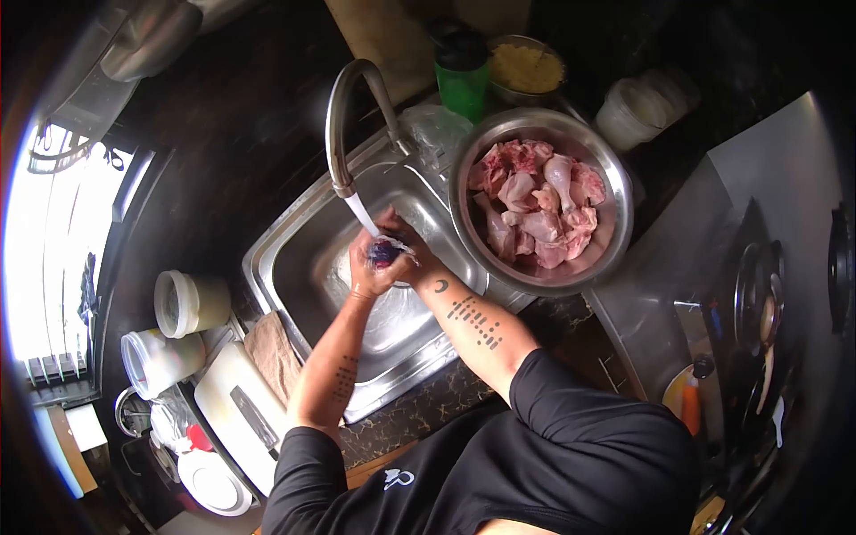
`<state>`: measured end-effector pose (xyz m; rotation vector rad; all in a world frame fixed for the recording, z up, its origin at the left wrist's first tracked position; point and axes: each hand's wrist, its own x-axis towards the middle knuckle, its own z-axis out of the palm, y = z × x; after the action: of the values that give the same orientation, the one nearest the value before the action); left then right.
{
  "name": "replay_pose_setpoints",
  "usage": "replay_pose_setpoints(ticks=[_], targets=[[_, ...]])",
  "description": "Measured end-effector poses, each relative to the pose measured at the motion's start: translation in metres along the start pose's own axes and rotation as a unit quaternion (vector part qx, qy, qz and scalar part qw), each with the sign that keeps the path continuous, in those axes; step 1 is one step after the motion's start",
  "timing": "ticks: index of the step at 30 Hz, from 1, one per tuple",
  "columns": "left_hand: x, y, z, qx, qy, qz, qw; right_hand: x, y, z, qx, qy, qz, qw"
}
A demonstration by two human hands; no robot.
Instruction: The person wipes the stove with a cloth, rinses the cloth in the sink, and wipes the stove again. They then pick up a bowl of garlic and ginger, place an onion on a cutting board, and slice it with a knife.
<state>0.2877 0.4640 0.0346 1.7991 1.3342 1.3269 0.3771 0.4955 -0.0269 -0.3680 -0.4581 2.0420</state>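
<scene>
Both hands together over the sink [299, 276], under the stream [361, 214] from the faucet [341, 116].
- Left hand [368, 270]: closed narrow around a small dark purple-red lump [385, 252] with a pale film on it. Can't tell what it is.
- Right hand [406, 234]: just beyond the left, fingers bent over the top of the same lump, touching it. How firm the hold is can't be told, as the palm side is hidden.
- The lump sits between the two hands, right where the water lands.

Around the hands:
- Just right of the right hand, a steel bowl [615, 241] rests on the sink's edge, piled with raw chicken pieces [539, 205].
- Beyond the hands, past the faucet, a green bottle [464, 80] with a dark cap.
- Left of the left hand and nearer the person, on the bench: a brown cloth [272, 352], then a white cutting board [223, 401] with a knife [254, 417] lying on it.
- Farther left, two white tubs [187, 303].
</scene>
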Motion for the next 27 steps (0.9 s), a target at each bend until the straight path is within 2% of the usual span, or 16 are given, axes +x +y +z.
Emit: replay_pose_setpoints(ticks=[2, 4, 6, 8, 11, 12, 13, 14, 15, 16, 17, 18, 19, 22, 25, 27], targets=[[-0.012, 0.005, 0.016, -0.283, 0.153, -0.245, 0.914, 0.008, 0.003, -0.009, 0.202, 0.069, 0.154, 0.965], [-0.014, -0.002, 0.022, -0.381, 0.309, -0.263, 0.831, 0.005, -0.001, 0.007, 0.151, 0.16, 0.114, 0.969], [-0.025, -0.014, 0.02, -0.482, 0.371, -0.315, 0.729, -0.009, -0.019, 0.053, -0.008, 0.309, 0.012, 0.951], [-0.039, -0.004, 0.013, -0.529, 0.383, -0.349, 0.672, -0.009, 0.012, 0.032, -0.242, 0.244, -0.142, 0.928], [-0.052, 0.005, -0.008, -0.626, 0.162, -0.411, 0.642, -0.044, -0.018, 0.073, -0.521, 0.07, -0.269, 0.807], [-0.057, 0.013, -0.013, -0.552, 0.083, -0.297, 0.774, -0.049, -0.022, 0.081, -0.548, -0.002, -0.251, 0.798], [-0.067, -0.012, -0.021, -0.551, 0.083, -0.305, 0.772, -0.054, -0.03, 0.092, -0.586, -0.081, -0.299, 0.749], [-0.082, -0.057, -0.031, -0.22, -0.036, -0.307, 0.925, -0.057, -0.039, 0.103, -0.616, -0.161, -0.344, 0.69], [-0.092, -0.08, -0.036, 0.143, -0.152, -0.263, 0.942, -0.061, -0.042, 0.115, -0.635, -0.189, -0.378, 0.647], [-0.055, -0.001, -0.049, 0.037, -0.081, -0.04, 0.995, -0.066, -0.041, 0.128, -0.651, -0.215, -0.41, 0.602], [-0.032, 0.021, -0.065, -0.228, -0.176, -0.288, 0.913, -0.068, -0.041, 0.136, -0.63, -0.252, -0.433, 0.594], [-0.007, 0.041, -0.08, -0.46, -0.242, -0.493, 0.698, -0.071, -0.039, 0.141, -0.633, -0.301, -0.439, 0.562], [0.028, 0.1, -0.08, -0.381, -0.244, -0.587, 0.672, -0.075, -0.037, 0.142, -0.643, -0.341, -0.42, 0.542], [0.04, 0.068, -0.07, -0.097, -0.483, -0.361, 0.792, -0.081, -0.004, 0.124, -0.657, -0.395, -0.403, 0.5], [0.031, 0.057, -0.047, 0.073, -0.547, -0.418, 0.722, -0.082, 0.029, 0.108, -0.761, -0.413, -0.148, 0.478], [0.01, 0.044, -0.033, 0.128, -0.518, -0.423, 0.732, -0.081, 0.047, 0.085, -0.749, -0.449, -0.126, 0.471]])
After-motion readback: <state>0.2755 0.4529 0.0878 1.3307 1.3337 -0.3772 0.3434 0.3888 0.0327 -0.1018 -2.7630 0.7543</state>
